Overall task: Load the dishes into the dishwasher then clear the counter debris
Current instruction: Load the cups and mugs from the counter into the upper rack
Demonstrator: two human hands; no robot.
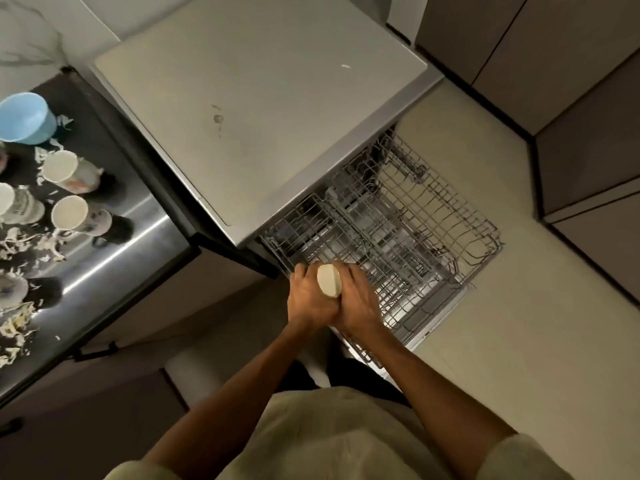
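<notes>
Both hands are low over the near corner of the dishwasher's pulled-out rack. The left hand and the right hand press together, fingers curled around one cream cup. The cup sits right between the two hands, with its round pale end tipped up toward the camera. I think its long way points down into the rack, so the next move is likely to lower it straight down between the wires. Both hands are equally near the cup.

The rack looks bare of dishes. Above it is the grey dishwasher top.

Farther off to the left, the shiny dark desk carries more cups lying near its right edge, and a blue bowl toward the far edge. Pale scraps are scattered along the near left part. Those are still to do.
</notes>
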